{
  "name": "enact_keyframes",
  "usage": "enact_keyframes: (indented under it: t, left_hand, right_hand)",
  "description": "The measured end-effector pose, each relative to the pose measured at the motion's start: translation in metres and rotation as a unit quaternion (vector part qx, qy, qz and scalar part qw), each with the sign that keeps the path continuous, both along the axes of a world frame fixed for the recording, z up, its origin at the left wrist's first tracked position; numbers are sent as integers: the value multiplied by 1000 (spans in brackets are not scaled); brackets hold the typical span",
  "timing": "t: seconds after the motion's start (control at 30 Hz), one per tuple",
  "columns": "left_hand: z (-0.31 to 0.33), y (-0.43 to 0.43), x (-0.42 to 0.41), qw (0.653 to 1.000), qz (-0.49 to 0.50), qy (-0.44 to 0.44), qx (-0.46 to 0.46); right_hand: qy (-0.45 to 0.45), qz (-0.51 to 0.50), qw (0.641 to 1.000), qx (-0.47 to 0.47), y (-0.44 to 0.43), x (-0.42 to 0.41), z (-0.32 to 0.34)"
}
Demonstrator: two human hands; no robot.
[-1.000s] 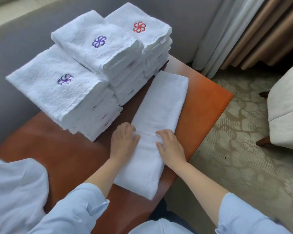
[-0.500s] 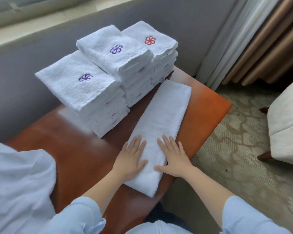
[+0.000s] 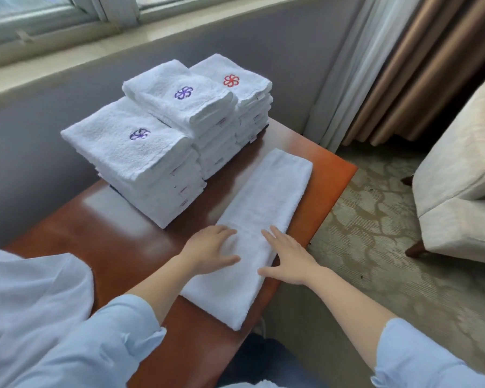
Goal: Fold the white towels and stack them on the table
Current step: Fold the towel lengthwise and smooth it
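The reddish-brown polished wooden counter (image 3: 118, 242) carries all the work. Three stacks of folded white terry towels (image 3: 163, 163), each topped with an embroidered flower mark, stand side by side on its far half, at 11 o'clock from my hands. The long white terry towel strip (image 3: 266, 191), already folded lengthwise, lies flat on the counter just beside the stacks. It runs from 7 o'clock to 1 o'clock, with its right long edge close to the counter's edge.

My left hand (image 3: 210, 252) and right hand (image 3: 289, 259) rest palm-down, side by side, on the strip's near half. Neither grip is closed: both are released, fingers straight, pressing flat and holding nothing.

I judge the step in hand to be smoothing the strip before the cross fold. Procedure:
1. Sweep both palms toward 1 o'clock with even pressure.
2. Hold the long edges aligned; terry is likely to bunch under a sideways push.
3. Avoid pushing toward 4 o'clock, which could slide the strip off the counter.
4. Pinch the near corners and carry them onto the far corners.
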State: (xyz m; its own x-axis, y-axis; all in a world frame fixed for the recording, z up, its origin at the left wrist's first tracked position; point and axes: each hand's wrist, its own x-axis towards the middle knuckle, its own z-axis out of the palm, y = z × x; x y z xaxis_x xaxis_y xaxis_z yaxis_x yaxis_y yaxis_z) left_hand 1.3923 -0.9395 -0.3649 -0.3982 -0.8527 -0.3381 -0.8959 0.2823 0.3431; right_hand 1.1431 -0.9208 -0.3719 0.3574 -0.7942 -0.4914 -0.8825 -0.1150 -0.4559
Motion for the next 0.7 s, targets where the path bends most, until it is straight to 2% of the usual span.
enact_keyframes:
  t: [0.17, 0.3, 0.7]
  left_hand:
    - [20, -38, -30, 996, 67, 62, -18]
    - [31, -85, -61, 995, 65, 79, -17]
    - [1, -243, -149, 988, 133, 76, 16]
  right_hand:
    - [-55, -127, 990, -28, -23, -20, 12]
    - [-66, -198, 976, -59, -62, -40, 18]
    - [-44, -252, 966, -28, -208, -105, -4]
